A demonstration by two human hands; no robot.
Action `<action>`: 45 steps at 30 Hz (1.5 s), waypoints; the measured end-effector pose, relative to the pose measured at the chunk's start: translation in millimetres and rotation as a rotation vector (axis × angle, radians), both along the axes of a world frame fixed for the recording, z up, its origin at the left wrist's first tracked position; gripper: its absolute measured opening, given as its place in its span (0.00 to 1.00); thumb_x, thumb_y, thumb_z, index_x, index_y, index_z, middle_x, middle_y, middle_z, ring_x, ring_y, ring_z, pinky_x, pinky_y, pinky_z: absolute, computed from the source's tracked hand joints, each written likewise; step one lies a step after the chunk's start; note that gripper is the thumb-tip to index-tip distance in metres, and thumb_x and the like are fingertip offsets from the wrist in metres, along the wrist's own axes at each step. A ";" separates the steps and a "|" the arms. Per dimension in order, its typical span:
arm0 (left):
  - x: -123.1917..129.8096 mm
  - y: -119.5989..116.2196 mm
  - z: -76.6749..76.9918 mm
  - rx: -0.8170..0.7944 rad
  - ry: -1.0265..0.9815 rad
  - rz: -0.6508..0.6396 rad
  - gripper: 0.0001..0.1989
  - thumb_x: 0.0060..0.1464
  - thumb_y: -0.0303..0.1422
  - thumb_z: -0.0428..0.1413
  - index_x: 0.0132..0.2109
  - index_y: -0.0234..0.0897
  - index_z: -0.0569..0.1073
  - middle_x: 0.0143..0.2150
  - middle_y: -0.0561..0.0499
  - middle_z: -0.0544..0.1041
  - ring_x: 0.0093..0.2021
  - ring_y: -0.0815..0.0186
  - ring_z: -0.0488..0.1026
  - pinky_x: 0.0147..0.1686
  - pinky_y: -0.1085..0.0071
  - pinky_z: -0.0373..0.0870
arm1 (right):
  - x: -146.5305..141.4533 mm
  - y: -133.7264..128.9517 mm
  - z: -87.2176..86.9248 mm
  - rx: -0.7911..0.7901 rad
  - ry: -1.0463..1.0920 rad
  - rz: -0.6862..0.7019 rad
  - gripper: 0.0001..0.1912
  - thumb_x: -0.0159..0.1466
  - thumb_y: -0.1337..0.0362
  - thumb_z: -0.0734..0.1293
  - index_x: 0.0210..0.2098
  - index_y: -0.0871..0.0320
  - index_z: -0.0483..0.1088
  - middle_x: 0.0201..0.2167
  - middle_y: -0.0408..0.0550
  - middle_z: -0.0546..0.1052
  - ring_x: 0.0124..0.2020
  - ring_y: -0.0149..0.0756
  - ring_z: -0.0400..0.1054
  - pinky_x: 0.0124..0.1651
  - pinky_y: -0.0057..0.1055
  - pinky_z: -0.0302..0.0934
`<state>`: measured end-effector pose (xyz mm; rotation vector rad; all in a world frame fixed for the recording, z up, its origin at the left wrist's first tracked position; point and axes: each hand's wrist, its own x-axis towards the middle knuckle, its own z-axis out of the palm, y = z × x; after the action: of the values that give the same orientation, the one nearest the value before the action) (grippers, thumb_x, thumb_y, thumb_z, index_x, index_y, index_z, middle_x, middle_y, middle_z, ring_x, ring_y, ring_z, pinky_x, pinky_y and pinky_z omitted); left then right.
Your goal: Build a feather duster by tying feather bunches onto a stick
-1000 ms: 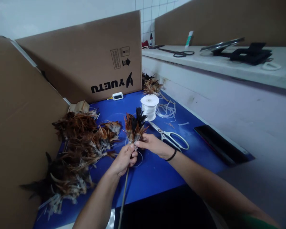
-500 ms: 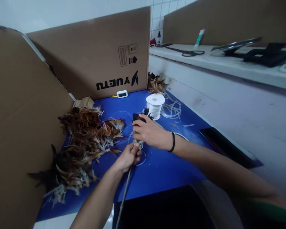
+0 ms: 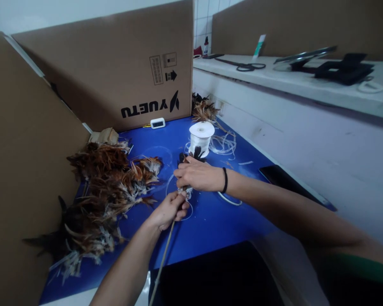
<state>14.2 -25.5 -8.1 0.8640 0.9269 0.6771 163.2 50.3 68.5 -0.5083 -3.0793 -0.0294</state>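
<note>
My left hand point(image 3: 170, 209) is closed around a thin stick point(image 3: 162, 265), which runs down toward the table's near edge. Just above it, my right hand point(image 3: 200, 175) has its fingers curled over a bundle of dark feathers point(image 3: 197, 153) at the stick's upper end. Clear, crumpled strip material point(image 3: 188, 194) shows between the two hands, and a thin translucent strand loops beside them. Behind the right hand stands a white spool point(image 3: 201, 140) of ribbon. Brown feather bunches with pale, stripped ends form a pile point(image 3: 115, 178) to the left of my hands.
Cardboard panels point(image 3: 115, 72) wall the blue table point(image 3: 204, 229) at the left and back. A small white digital meter point(image 3: 157, 123) lies by the back panel. Loose ribbon point(image 3: 225, 143) and a dark phone-like slab point(image 3: 290, 183) are on the right. Scissors point(image 3: 245, 66) rest on the ledge.
The whole view has shifted slightly, so the surroundings appear further left and higher. My right hand has turned a little over the feathers; both hands keep their grip.
</note>
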 end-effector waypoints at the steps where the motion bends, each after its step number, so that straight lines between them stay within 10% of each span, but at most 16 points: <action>1: 0.3 0.1 1.0 -0.016 -0.001 0.000 0.18 0.51 0.46 0.54 0.33 0.38 0.57 0.22 0.59 0.58 0.15 0.80 0.50 0.12 0.82 0.37 | 0.2 -0.5 0.3 -0.001 0.001 -0.002 0.08 0.62 0.66 0.64 0.28 0.56 0.74 0.30 0.46 0.71 0.36 0.35 0.57 0.37 0.35 0.38; 37: 1.0 -1.0 0.3 -0.032 0.005 0.044 0.21 0.49 0.50 0.54 0.33 0.38 0.56 0.23 0.59 0.58 0.14 0.81 0.50 0.13 0.81 0.38 | -0.8 -4.1 -5.6 -0.138 0.024 -0.045 0.11 0.63 0.71 0.60 0.28 0.59 0.73 0.31 0.47 0.72 0.35 0.35 0.59 0.38 0.34 0.40; 45: 0.9 0.7 -6.0 0.017 0.027 0.039 0.21 0.49 0.50 0.53 0.33 0.37 0.57 0.23 0.59 0.58 0.14 0.80 0.52 0.13 0.81 0.42 | -10.4 -13.6 -1.1 -0.010 0.015 -0.097 0.09 0.60 0.73 0.61 0.28 0.57 0.72 0.29 0.46 0.73 0.40 0.38 0.60 0.53 0.46 0.35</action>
<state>15.1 -24.9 -14.1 0.8744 0.9658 0.7094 152.8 36.7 67.4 -0.6549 -3.0393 -0.0124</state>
